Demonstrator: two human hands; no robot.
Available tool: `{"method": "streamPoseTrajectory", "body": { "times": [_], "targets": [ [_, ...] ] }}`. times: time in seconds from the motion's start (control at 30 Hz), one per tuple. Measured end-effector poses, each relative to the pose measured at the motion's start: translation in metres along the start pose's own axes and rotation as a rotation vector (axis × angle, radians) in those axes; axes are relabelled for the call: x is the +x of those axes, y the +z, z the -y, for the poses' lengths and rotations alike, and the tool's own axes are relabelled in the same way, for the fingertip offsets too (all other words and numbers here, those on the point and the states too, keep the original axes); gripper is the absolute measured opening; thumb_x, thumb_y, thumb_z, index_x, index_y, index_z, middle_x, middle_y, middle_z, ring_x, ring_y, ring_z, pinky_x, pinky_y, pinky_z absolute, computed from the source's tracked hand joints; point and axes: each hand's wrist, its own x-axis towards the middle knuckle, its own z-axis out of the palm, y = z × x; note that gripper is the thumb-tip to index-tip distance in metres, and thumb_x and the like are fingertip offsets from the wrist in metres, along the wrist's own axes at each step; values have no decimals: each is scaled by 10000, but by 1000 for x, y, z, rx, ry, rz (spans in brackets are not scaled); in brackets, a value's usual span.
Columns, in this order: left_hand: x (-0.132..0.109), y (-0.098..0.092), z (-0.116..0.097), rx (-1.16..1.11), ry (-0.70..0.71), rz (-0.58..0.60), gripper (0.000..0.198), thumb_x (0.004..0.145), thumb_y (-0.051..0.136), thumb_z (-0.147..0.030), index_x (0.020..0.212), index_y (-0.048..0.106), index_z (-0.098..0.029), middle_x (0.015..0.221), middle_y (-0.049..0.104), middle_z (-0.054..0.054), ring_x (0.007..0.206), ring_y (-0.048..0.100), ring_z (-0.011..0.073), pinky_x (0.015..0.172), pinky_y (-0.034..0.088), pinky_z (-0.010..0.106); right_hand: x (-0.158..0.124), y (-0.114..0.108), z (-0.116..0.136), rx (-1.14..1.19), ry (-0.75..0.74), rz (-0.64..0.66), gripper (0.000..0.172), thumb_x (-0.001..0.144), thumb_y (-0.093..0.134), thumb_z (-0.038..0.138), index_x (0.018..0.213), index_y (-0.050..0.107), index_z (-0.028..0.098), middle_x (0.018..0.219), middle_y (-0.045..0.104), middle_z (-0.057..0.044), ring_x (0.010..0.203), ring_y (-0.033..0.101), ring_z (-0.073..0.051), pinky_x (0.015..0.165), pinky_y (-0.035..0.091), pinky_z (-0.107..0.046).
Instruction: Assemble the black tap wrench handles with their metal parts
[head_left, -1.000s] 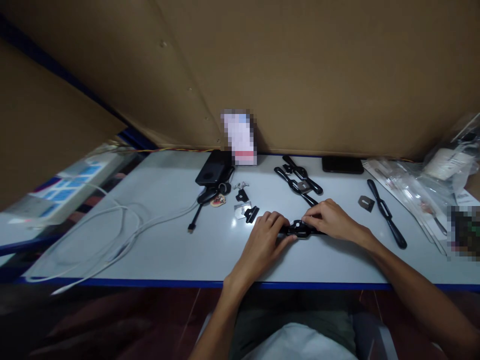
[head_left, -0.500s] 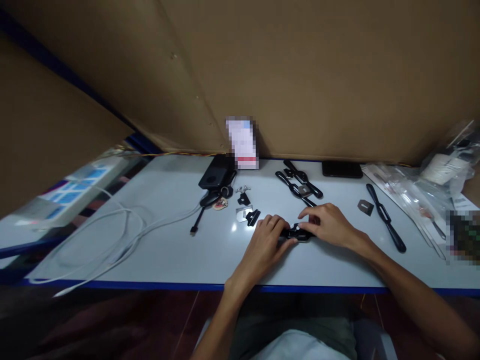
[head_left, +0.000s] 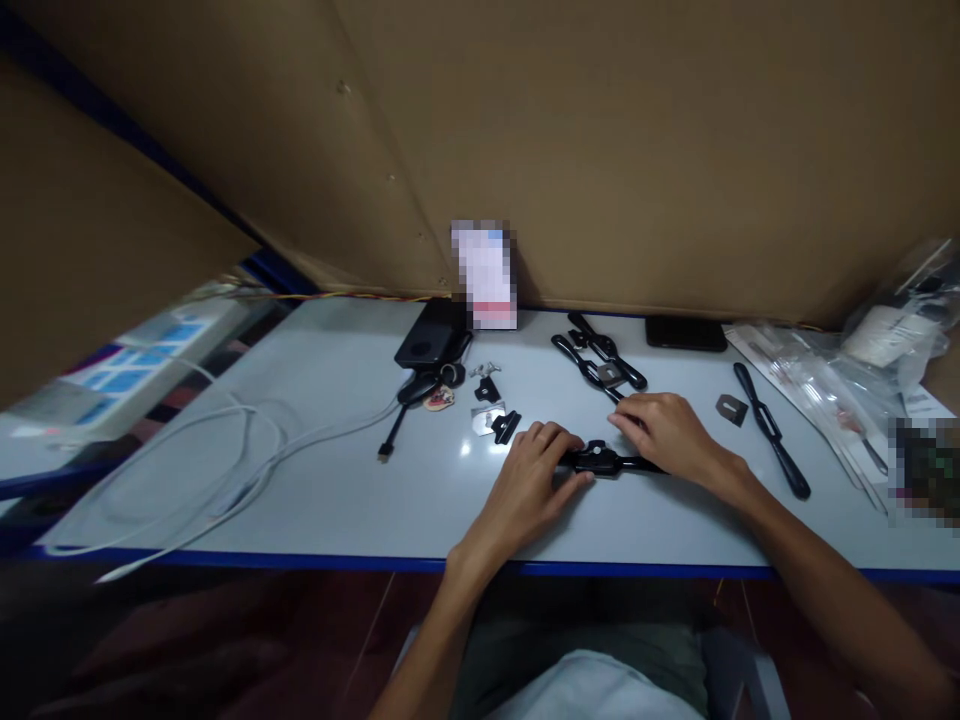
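Note:
A long black handled tool [head_left: 604, 460] lies on the pale table [head_left: 337, 490] in front of me. My left hand [head_left: 534, 480] has its fingers curled round the tool's left end. My right hand [head_left: 667, 432] rests over its right part, with fingers bent down and partly apart; whether they grip it is hidden. Two more black handled tools [head_left: 596, 360] lie just beyond, with a small square metal plate between them. A small black clip [head_left: 504, 426] and a shiny metal piece [head_left: 482, 420] lie left of my left hand.
Another black tool [head_left: 772, 440] and a grey plate [head_left: 731, 409] lie to the right. Plastic bags [head_left: 825, 380] fill the right edge. A black phone [head_left: 686, 332], a power bank [head_left: 431, 335], keys and white cables [head_left: 225, 470] are also on the table. Brown board walls stand behind.
My right hand slid right along the black tool and uncovered its middle knob. My left hand stayed on the left end.

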Motion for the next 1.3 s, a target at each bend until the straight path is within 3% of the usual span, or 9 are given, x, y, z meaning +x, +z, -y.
{"method": "streamPoseTrajectory", "body": {
  "times": [0.2, 0.37, 0.57, 0.9, 1.3],
  "targets": [
    [-5, -1, 2, -12, -11, -17, 286, 953, 679, -267, 1235, 640, -243, 1129, 633, 61, 1039, 572, 257, 946, 462, 446, -5, -9, -5, 2, -4, 31, 171, 987, 588, 188, 952, 756, 196, 951, 764, -58, 847, 667, -195, 746, 387, -295],
    [-4, 0, 4, 37, 36, -20, 342, 982, 650, -318, 1314, 642, -236, 1110, 623, 75, 1017, 567, 255, 922, 459, 447, -7, -12, 7, -15, -35, 202, 160, 968, 634, 241, 1068, 753, 205, 1011, 763, -64, 870, 665, -199, 742, 388, -290],
    [-3, 0, 4, 72, 74, -5, 373, 1013, 597, -326, 1377, 631, -252, 1092, 608, 82, 986, 565, 246, 883, 459, 431, -11, -19, 15, -55, -70, 333, 293, 937, 691, 343, 1196, 704, 207, 1135, 740, -84, 973, 677, -246, 775, 411, -309],
    [-3, 1, 3, 128, 62, -15, 381, 997, 625, -359, 1358, 645, -237, 1107, 624, 87, 1000, 560, 258, 892, 466, 431, -17, -14, 25, -289, -148, 317, 202, 994, 617, 285, 1071, 717, 128, 1055, 731, -116, 992, 684, -269, 755, 453, -332],
    [-1, -1, 2, 181, 78, 18, 396, 1001, 620, -343, 1371, 635, -205, 1091, 635, 93, 977, 540, 262, 868, 461, 437, -19, -7, 28, -354, -202, 300, 182, 1000, 640, 266, 1063, 719, 115, 1024, 729, -115, 1014, 673, -269, 717, 485, -322]
  ]
}}
